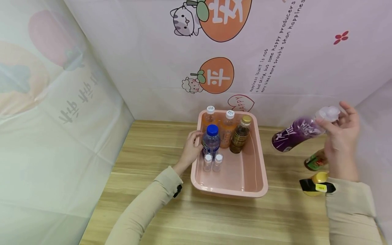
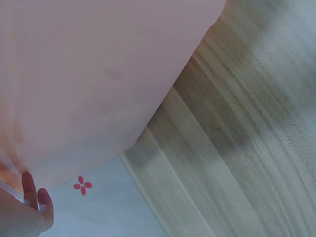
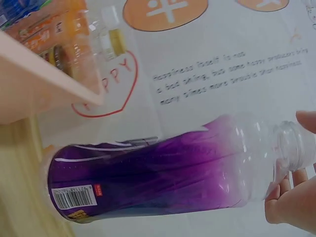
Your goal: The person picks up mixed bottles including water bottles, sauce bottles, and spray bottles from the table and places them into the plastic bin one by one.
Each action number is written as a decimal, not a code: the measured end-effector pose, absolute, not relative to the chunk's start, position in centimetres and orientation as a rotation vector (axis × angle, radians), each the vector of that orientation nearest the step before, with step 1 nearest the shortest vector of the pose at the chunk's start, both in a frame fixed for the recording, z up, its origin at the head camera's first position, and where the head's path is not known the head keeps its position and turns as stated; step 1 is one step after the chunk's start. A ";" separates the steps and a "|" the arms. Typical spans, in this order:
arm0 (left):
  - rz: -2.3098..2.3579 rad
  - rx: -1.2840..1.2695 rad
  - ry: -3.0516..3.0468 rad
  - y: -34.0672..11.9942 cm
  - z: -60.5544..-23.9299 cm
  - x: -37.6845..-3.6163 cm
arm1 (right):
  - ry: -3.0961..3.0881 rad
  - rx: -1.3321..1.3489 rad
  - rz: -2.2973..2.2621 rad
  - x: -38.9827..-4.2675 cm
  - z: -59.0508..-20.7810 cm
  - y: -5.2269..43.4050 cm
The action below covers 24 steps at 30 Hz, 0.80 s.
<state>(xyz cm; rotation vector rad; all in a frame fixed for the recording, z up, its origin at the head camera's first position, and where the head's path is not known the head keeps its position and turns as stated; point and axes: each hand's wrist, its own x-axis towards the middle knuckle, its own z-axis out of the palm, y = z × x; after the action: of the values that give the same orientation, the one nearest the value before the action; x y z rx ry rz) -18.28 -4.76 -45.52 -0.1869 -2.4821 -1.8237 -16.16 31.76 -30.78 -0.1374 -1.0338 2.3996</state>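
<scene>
Clock hours were read from the tub's centre in the head view. At 9, a printed cloth wall (image 1: pixel 70 112) bounded the wooden tabletop (image 1: pixel 147 146); a strip of wood separated it from the left hand (image 1: pixel 191 148), whose bent fingers gripped the left rim of the pink tub (image 1: pixel 261 170). Inside stood a blue-capped bottle (image 1: pixel 211 141) at 10, two orange bottles (image 1: pixel 226 134) at 11 and 12, a gold-capped bottle (image 1: pixel 240 137) at 1 and two small vials (image 1: pixel 218 164) at 8. Tub floor showed from 3 to 6. The far rim lay near the back cloth (image 1: pixel 153 61). At 3, wood separated the right rim from the purple bottle (image 1: pixel 295 133), tilted base-first towards the tub; tabletop contact could not be determined. The right hand (image 1: pixel 341 136) pinched its neck between thumb and fingers. A green-labelled bottle (image 1: pixel 314 161), partly hidden by that hand, and a yellow item (image 1: pixel 320 177) were near 4.
</scene>
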 end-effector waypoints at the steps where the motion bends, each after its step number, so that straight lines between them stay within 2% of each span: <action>1: -1.823 -0.188 -2.482 -4.8 -45.5 -18.3 | -1.019 -0.110 2.410 -16.1 -30.6 31.7; 14: -1.825 -0.202 -2.479 -4.8 -45.6 -18.3 | -0.969 0.126 2.458 -16.2 -28.7 29.0; 24: -1.842 -0.180 -2.487 -4.8 -45.7 -18.4 | -1.249 0.265 2.415 -15.9 -27.9 26.3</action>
<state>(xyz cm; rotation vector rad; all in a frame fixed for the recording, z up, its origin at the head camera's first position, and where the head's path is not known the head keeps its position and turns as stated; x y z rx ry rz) -18.42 -4.77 -45.74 -0.1802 -2.4873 -1.8417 -15.93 26.33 -27.91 0.2648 -1.2492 2.4148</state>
